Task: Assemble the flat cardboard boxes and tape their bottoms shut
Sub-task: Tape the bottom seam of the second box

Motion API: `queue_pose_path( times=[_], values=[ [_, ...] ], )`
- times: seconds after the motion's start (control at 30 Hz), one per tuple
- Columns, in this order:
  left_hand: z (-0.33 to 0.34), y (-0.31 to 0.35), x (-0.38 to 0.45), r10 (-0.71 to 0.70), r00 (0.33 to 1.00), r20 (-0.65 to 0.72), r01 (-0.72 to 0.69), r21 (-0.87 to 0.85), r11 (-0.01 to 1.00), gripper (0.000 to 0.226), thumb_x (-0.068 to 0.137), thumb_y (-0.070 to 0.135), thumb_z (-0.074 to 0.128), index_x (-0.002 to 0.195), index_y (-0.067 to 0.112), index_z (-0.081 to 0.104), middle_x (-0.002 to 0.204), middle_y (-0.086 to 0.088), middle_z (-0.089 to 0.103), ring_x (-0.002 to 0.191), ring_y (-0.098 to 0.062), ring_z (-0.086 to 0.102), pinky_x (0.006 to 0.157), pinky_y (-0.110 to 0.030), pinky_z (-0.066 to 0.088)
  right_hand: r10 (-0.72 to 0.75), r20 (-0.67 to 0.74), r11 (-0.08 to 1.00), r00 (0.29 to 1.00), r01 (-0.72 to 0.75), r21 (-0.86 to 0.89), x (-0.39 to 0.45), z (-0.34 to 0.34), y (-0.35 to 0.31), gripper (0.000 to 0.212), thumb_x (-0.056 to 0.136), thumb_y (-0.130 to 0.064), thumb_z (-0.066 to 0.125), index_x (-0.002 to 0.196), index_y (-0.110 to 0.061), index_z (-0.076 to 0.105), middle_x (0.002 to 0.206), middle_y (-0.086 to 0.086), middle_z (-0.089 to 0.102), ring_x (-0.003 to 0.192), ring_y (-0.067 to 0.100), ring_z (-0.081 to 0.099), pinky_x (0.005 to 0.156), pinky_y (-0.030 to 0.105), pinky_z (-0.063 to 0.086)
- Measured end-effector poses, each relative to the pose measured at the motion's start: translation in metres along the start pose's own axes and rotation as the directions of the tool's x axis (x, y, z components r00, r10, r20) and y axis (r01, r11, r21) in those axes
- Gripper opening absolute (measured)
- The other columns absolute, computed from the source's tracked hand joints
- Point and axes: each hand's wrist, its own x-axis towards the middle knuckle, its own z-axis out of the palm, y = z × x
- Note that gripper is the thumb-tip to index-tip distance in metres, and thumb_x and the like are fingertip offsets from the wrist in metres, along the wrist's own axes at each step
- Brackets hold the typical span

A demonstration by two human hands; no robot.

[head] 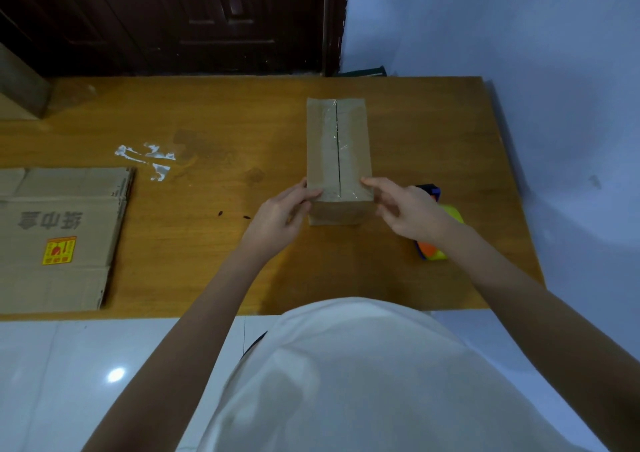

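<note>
A narrow assembled cardboard box (353, 140) stands on the wooden table (225, 244), its flaps up with clear tape along the centre seam. My left hand (280, 216) grips the box's near left corner, thumb on top and fingers down the side. My right hand (407, 209) holds the near right corner, its thumb lying on the top edge. A stack of flat cardboard boxes (59, 237) with printed characters and a yellow-red sticker lies at the table's left. A yellow, blue and orange tape dispenser (436, 244) sits behind my right hand, partly hidden.
Scraps of clear tape (149, 159) stick to the table left of centre. Another cardboard piece (20, 84) stands at the far left corner. A dark wooden door (173, 19) is behind the table, a pale wall (519, 53) to the right.
</note>
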Motion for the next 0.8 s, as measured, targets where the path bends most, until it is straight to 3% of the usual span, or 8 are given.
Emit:
queue_pose_path(
  times=[0.07, 0.17, 0.23, 0.33, 0.43, 0.53, 0.67, 0.8],
  values=[
    [-0.005, 0.008, 0.001, -0.036, 0.999, 0.017, 0.037, -0.076, 0.996, 0.031, 0.097, 0.012, 0.052, 0.126, 0.018, 0.058, 0.129, -0.001, 0.055, 0.122, -0.016, 0.053, 0.093, -0.018, 0.048, 0.053, -0.004, 0.998, 0.999, -0.053, 0.019, 0.004, -0.01, -0.002, 0.055, 0.091, -0.01, 0.052, 0.142, -0.024, 0.035, 0.084, -0.005, 0.071, 0.067, 0.011, 0.065, 0.063, 0.032, 0.055],
    [-0.009, 0.021, 0.009, -0.131, 0.991, -0.03, 0.13, -0.028, 0.991, 0.022, 0.097, 0.029, 0.053, 0.115, 0.021, 0.062, 0.113, 0.01, 0.057, 0.1, -0.007, 0.058, 0.08, -0.023, 0.053, 0.169, -0.239, 0.982, 0.956, -0.143, 0.124, 0.026, -0.027, -0.004, 0.044, 0.091, -0.008, 0.05, 0.133, -0.018, 0.045, 0.083, -0.001, 0.069, 0.071, 0.014, 0.066, 0.067, 0.032, 0.054],
    [-0.008, 0.028, 0.013, -0.198, 0.977, -0.077, 0.201, 0.033, 0.979, 0.024, 0.095, 0.039, 0.054, 0.109, 0.021, 0.061, 0.106, 0.012, 0.056, 0.092, -0.01, 0.06, 0.073, -0.031, 0.053, 0.205, -0.337, 0.974, 0.919, -0.159, 0.16, 0.051, -0.039, -0.005, 0.038, 0.093, -0.012, 0.05, 0.131, -0.015, 0.047, 0.098, 0.002, 0.068, 0.085, 0.013, 0.064, 0.08, 0.035, 0.053],
    [-0.001, 0.036, 0.017, -0.292, 0.946, -0.144, 0.305, 0.078, 0.949, 0.036, 0.092, 0.04, 0.058, 0.113, 0.012, 0.05, 0.112, 0.001, 0.059, 0.092, -0.02, 0.062, 0.068, -0.037, 0.052, 0.213, -0.241, 0.977, 0.947, -0.201, 0.076, 0.095, -0.052, -0.005, 0.049, 0.093, -0.023, 0.054, 0.139, -0.014, 0.04, 0.135, 0.005, 0.051, 0.124, 0.019, 0.047, 0.103, 0.039, 0.041],
    [0.006, 0.045, 0.019, -0.463, 0.871, -0.164, 0.471, 0.013, 0.882, 0.05, 0.089, 0.042, 0.061, 0.116, 0.006, 0.039, 0.118, -0.009, 0.056, 0.098, -0.029, 0.061, 0.069, -0.038, 0.05, 0.179, -0.107, 0.983, 0.978, -0.182, -0.018, 0.132, -0.059, -0.005, 0.064, 0.092, -0.038, 0.056, 0.146, -0.016, 0.03, 0.151, 0.008, 0.033, 0.138, 0.026, 0.029, 0.111, 0.044, 0.029],
    [0.009, 0.051, 0.023, -0.526, 0.834, -0.166, 0.522, -0.067, 0.85, 0.056, 0.086, 0.044, 0.064, 0.114, 0.005, 0.036, 0.118, -0.013, 0.056, 0.101, -0.034, 0.061, 0.076, -0.046, 0.053, 0.188, 0.009, 0.982, 0.982, -0.189, 0.03, 0.154, -0.06, -0.002, 0.073, 0.09, -0.043, 0.058, 0.148, -0.015, 0.025, 0.152, 0.009, 0.03, 0.139, 0.027, 0.027, 0.112, 0.045, 0.029],
    [0.011, 0.057, 0.027, -0.632, 0.761, -0.146, 0.632, -0.055, 0.773, 0.063, 0.084, 0.051, 0.063, 0.115, 0.004, 0.033, 0.117, -0.012, 0.055, 0.101, -0.033, 0.06, 0.079, -0.047, 0.051, 0.199, 0.11, 0.963, 0.974, -0.215, 0.161, 0.164, -0.054, -0.003, 0.067, 0.091, -0.038, 0.059, 0.145, -0.012, 0.029, 0.138, 0.01, 0.044, 0.123, 0.024, 0.046, 0.098, 0.038, 0.044],
    [0.016, 0.055, 0.024, -0.829, 0.549, 0.109, 0.783, -0.414, 0.464, 0.066, 0.085, 0.052, 0.061, 0.118, 0.007, 0.026, 0.116, -0.009, 0.048, 0.107, -0.033, 0.057, 0.087, -0.049, 0.052, 0.231, 0.105, 0.941, 0.967, -0.249, 0.23, 0.156, -0.05, 0.003, 0.059, 0.089, -0.038, 0.061, 0.136, -0.013, 0.037, 0.13, 0.008, 0.049, 0.11, 0.02, 0.052, 0.088, 0.033, 0.048]
  ],
)
